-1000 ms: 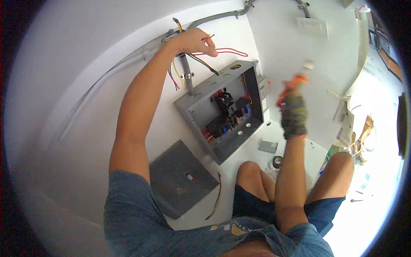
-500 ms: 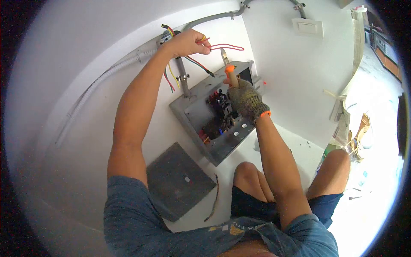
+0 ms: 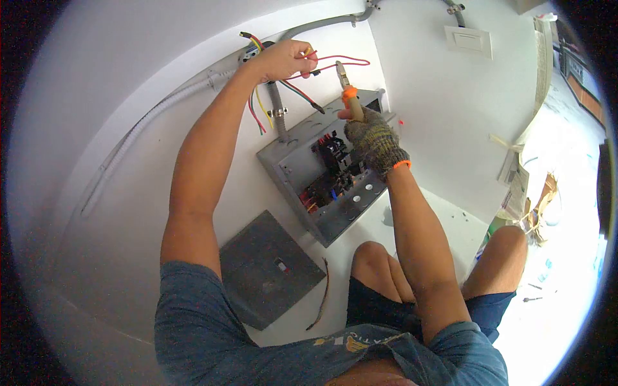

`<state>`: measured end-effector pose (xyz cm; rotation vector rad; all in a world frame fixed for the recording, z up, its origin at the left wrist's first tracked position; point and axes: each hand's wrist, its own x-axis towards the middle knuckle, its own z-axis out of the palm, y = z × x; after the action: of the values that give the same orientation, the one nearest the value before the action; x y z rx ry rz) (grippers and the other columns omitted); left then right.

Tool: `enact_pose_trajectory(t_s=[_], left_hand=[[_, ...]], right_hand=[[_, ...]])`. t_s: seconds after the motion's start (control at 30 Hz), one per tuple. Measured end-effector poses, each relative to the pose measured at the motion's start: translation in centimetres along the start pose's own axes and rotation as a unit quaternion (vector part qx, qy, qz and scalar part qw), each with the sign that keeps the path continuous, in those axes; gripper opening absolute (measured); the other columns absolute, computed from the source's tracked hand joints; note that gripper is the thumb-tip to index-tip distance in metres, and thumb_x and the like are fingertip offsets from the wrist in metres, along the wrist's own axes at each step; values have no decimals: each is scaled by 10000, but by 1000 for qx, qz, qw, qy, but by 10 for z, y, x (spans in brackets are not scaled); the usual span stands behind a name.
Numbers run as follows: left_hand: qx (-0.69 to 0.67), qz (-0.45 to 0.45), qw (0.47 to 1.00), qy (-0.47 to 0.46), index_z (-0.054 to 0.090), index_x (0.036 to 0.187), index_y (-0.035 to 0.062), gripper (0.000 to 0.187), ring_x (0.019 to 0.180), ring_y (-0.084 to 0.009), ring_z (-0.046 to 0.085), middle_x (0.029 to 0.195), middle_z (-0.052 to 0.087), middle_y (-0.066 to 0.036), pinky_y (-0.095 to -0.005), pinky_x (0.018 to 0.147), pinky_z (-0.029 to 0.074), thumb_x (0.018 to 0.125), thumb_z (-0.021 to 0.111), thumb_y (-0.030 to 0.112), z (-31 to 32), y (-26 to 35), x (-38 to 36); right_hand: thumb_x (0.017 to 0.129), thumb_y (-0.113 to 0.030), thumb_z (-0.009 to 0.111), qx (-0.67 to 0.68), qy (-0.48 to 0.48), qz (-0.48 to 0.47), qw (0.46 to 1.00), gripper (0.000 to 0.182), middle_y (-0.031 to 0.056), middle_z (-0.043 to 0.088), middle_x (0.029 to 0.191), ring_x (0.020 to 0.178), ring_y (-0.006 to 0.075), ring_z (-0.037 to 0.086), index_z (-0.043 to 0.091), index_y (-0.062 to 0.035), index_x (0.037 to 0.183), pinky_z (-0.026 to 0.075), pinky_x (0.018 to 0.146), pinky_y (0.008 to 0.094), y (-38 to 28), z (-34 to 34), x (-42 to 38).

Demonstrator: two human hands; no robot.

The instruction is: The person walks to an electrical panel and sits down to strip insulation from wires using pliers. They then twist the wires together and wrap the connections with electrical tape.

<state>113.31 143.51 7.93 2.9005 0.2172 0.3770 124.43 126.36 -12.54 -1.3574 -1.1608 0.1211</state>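
A thin red wire [image 3: 368, 63], bent back into a long loop, is pinched in the bare fingers of my left hand [image 3: 291, 60]. Its lower strand carries a short black piece close under the fingertips. Gloved in grey-green knit, my right hand [image 3: 375, 143] grips pliers [image 3: 343, 77] with orange and tan handles. The jaws point up and their tip is right at the loop's lower strand. Below both hands sits an open grey electrical box [image 3: 297, 148] with black breakers [image 3: 333, 151] inside. A taped bundle of coloured wires [image 3: 302, 95] hangs between my left hand and the box.
Grey conduit [image 3: 322, 24] runs along the wall, and white corrugated conduit [image 3: 154, 109] slopes down at left. A switch plate [image 3: 468, 42] is on the right wall. The dark box cover [image 3: 270, 270] and a cable piece [image 3: 322, 296] lie near my knees.
The red loop has spread wider, and the black piece on its lower strand now shows. The pliers have risen slightly and shifted right with my right hand. My left hand keeps its pinch.
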Motion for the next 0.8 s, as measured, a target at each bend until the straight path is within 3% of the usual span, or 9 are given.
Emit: enact_pose_trajectory(t_s=[0.27,0.33,0.47,0.53,0.63,0.8], left_hand=[[-4,32,999,-16,627,1018,31,220,748,-81,594,827,681,-35,-256,681,451,948,651,238,-1,10,-8],[-7,31,999,-20,619,1017,37,209,744,-80,593,822,678,-35,-253,668,446,951,645,234,0,6,-7],[-16,-3,999,30,597,1032,61,181,727,-78,583,836,690,-38,-260,647,432,955,624,224,1,10,-10],[3,-7,997,75,602,1033,64,191,701,-85,550,857,700,-42,-277,669,441,947,628,232,3,13,-10],[16,62,991,114,626,1003,53,217,716,-100,540,844,687,-42,-285,698,455,935,652,257,6,6,-8],[63,32,988,139,662,953,42,224,753,-110,546,811,659,-29,-288,727,463,917,686,261,0,14,-13]], right_hand=[[810,-177,592,-61,-13,22,998,359,101,675,911,835,201,650,694,-120,1149,501,777,373,-19,-11,1],[812,-203,615,-157,53,49,985,349,145,673,951,872,277,666,636,-105,1146,502,798,409,-22,-7,1],[809,-239,644,-103,155,-23,982,367,191,659,975,938,351,661,571,-78,1130,495,825,447,-13,-6,-2],[809,-277,655,-145,-5,100,984,403,214,648,973,966,375,648,552,-48,1124,490,845,455,-23,-20,-4],[796,-292,663,-158,0,91,983,416,221,651,996,1001,379,639,561,-31,1103,487,861,458,-12,-16,-4],[777,-283,671,-180,30,1,983,409,237,653,973,949,414,639,574,-24,1079,492,840,482,0,-23,-13]])
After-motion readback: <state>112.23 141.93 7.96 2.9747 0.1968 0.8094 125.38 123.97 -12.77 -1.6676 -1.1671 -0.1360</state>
